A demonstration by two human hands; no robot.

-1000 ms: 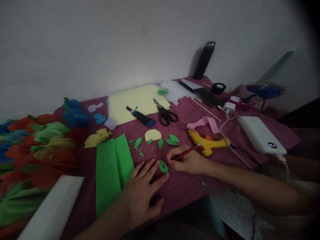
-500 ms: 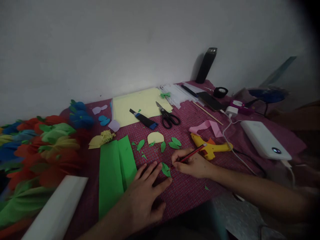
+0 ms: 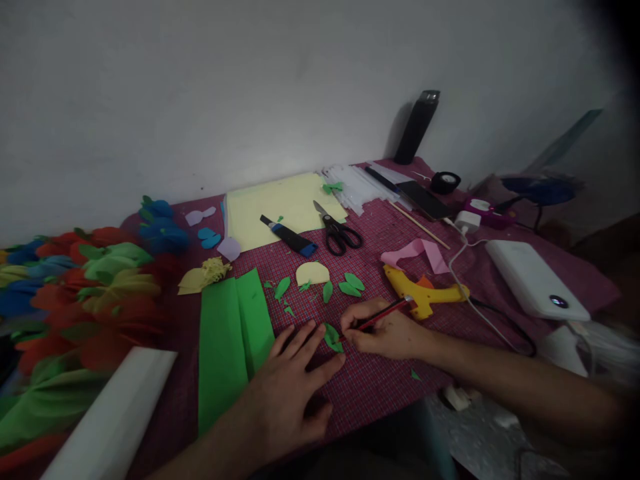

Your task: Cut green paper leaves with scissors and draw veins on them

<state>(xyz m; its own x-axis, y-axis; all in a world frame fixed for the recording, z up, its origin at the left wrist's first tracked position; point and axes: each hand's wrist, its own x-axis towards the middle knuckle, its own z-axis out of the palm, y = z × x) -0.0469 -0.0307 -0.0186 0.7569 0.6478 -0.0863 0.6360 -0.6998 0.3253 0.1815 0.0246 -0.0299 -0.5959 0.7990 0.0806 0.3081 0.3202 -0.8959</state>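
Note:
A small green paper leaf [image 3: 333, 338] lies on the checked cloth between my hands. My left hand [image 3: 290, 377] rests flat with fingers spread, its fingertips at the leaf's left edge. A red and black pencil [image 3: 384, 314] is gripped in my right hand [image 3: 383, 331], and its tip meets the leaf's right side. More cut leaves [image 3: 351, 284] and a cream half-round paper piece [image 3: 313, 273] lie just beyond. Two green paper strips [image 3: 220, 353] sit left of my left hand, partly under its wrist.
Black scissors [image 3: 340, 233] and a box cutter [image 3: 293, 239] lie by pale yellow sheets [image 3: 270, 207]. A yellow glue gun [image 3: 425, 293], pink strip [image 3: 415, 252] and white power bank [image 3: 535, 280] are to the right. Colourful paper flowers [image 3: 100, 287] crowd the left; a black bottle [image 3: 417, 127] stands behind.
The view has shifted slightly. My right hand still holds the pencil at the leaf, with the pencil leaning a little lower; my left hand stays in place.

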